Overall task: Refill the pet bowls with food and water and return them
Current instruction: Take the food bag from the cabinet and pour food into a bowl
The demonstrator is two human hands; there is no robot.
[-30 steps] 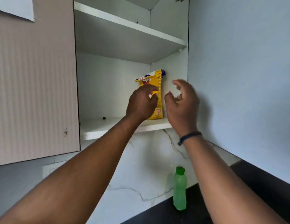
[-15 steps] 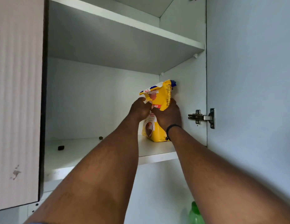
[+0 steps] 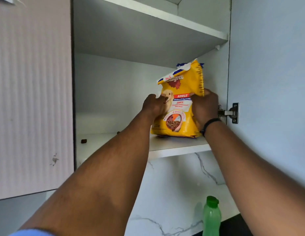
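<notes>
Turned front-on, food bag [image 3: 180, 106] hides both hands' fingers behind it.

Both forearms are bare up past the elbows. A thin dark band [image 3: 210, 123] circles the right wrist, snug against it. At the very bottom edge, the hem of a light blue sleeve [image 3: 31, 232] shows on the left upper arm. The left hand [image 3: 155, 106] and right hand [image 3: 205, 107] wear no gloves.

yellow pet food bag [image 3: 181, 106] | red band: "ADULT" | white panel: "100%" | brand name partly hidden
</notes>
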